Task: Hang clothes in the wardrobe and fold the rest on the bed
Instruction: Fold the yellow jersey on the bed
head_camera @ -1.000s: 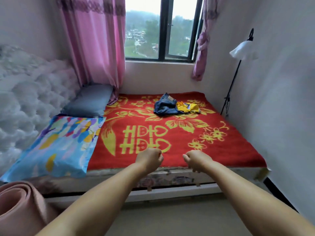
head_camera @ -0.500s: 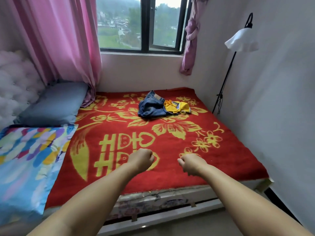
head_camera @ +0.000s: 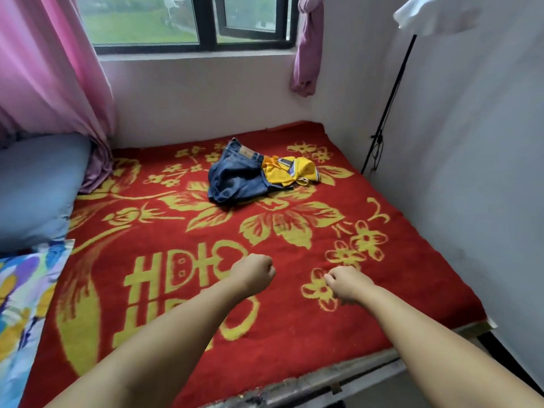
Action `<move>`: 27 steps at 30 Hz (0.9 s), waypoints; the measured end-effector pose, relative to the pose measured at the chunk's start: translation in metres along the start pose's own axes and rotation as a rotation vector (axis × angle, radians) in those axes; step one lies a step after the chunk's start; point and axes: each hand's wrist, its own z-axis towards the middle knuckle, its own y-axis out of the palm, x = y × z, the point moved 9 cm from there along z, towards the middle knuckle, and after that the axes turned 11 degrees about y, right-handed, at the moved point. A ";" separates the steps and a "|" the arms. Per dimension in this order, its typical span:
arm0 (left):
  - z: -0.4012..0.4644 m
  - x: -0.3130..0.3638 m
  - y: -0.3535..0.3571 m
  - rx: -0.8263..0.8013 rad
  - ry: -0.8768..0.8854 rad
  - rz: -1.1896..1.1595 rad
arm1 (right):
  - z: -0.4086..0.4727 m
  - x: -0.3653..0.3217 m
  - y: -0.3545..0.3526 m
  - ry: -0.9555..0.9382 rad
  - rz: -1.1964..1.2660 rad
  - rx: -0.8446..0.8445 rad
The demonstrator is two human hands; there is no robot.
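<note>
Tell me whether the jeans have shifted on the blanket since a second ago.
No. The jeans lie on the same yellow flower of the red blanket; only the camera moved.

We see the bed (head_camera: pixel 338 381) covered by a red blanket (head_camera: pixel 294 319) with yellow flower print. On the blanket, far side: crumpled jeans (head_camera: pixel 235 179) touching a yellow garment (head_camera: pixel 290 170). Left edge: grey-blue pillow (head_camera: pixel 38 184), multicoloured pillow (head_camera: pixel 23 304) nearer us.

You see a grey pillow (head_camera: pixel 35 187) and a patterned pillow (head_camera: pixel 23 304) at left, pink curtains (head_camera: pixel 50 69) by the window (head_camera: pixel 188 22), and a floor lamp (head_camera: pixel 391 92) at right.
</note>
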 end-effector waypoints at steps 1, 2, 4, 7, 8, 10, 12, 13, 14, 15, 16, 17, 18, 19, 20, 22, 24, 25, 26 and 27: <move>0.018 -0.001 0.004 -0.003 -0.010 -0.003 | 0.021 0.006 -0.004 0.001 -0.006 -0.019; 0.036 -0.003 0.009 -0.007 -0.025 -0.005 | 0.043 0.012 -0.006 -0.001 -0.016 -0.041; 0.074 -0.010 0.022 -0.017 -0.077 -0.014 | 0.090 0.022 -0.014 -0.011 -0.050 -0.066; 0.134 -0.025 0.046 -0.037 -0.188 -0.057 | 0.165 0.034 -0.026 -0.068 -0.090 -0.089; 0.154 -0.027 0.055 -0.051 -0.213 -0.073 | 0.189 0.037 -0.029 -0.086 -0.091 -0.097; 0.197 -0.026 0.080 -0.088 -0.246 -0.104 | 0.239 0.046 -0.033 -0.110 -0.096 -0.110; 0.240 -0.025 0.102 -0.100 -0.253 -0.138 | 0.293 0.054 -0.035 -0.119 -0.073 -0.097; 0.263 -0.026 0.114 -0.101 -0.248 -0.148 | 0.322 0.054 -0.036 -0.127 -0.062 -0.079; 0.283 -0.029 0.124 -0.106 -0.247 -0.160 | 0.349 0.053 -0.036 -0.134 -0.058 -0.060; 0.304 -0.033 0.136 -0.116 -0.247 -0.169 | 0.376 0.052 -0.034 -0.137 -0.056 -0.042; 0.322 -0.038 0.146 -0.122 -0.245 -0.172 | 0.402 0.049 -0.030 -0.141 -0.052 -0.025; 0.339 -0.045 0.155 -0.127 -0.250 -0.174 | 0.425 0.046 -0.024 -0.146 -0.046 -0.017; 0.356 -0.054 0.166 -0.124 -0.257 -0.174 | 0.450 0.043 -0.015 -0.156 -0.033 -0.009; 0.375 -0.064 0.176 -0.110 -0.257 -0.170 | 0.475 0.038 -0.006 -0.169 -0.019 0.009; 0.392 -0.074 0.184 -0.092 -0.259 -0.170 | 0.496 0.034 0.002 -0.175 -0.012 0.025; 0.430 -0.093 0.199 -0.053 -0.247 -0.161 | 0.540 0.025 0.024 -0.188 -0.004 0.037; 0.468 -0.109 0.210 -0.024 -0.218 -0.138 | 0.575 0.019 0.046 -0.228 -0.033 0.018; 0.487 -0.116 0.216 -0.009 -0.206 -0.128 | 0.592 0.017 0.056 -0.249 -0.069 0.012; 0.506 -0.124 0.220 0.010 -0.193 -0.116 | 0.607 0.017 0.063 -0.275 -0.109 0.021; 0.526 -0.132 0.221 0.035 -0.181 -0.101 | 0.622 0.017 0.068 -0.308 -0.145 0.053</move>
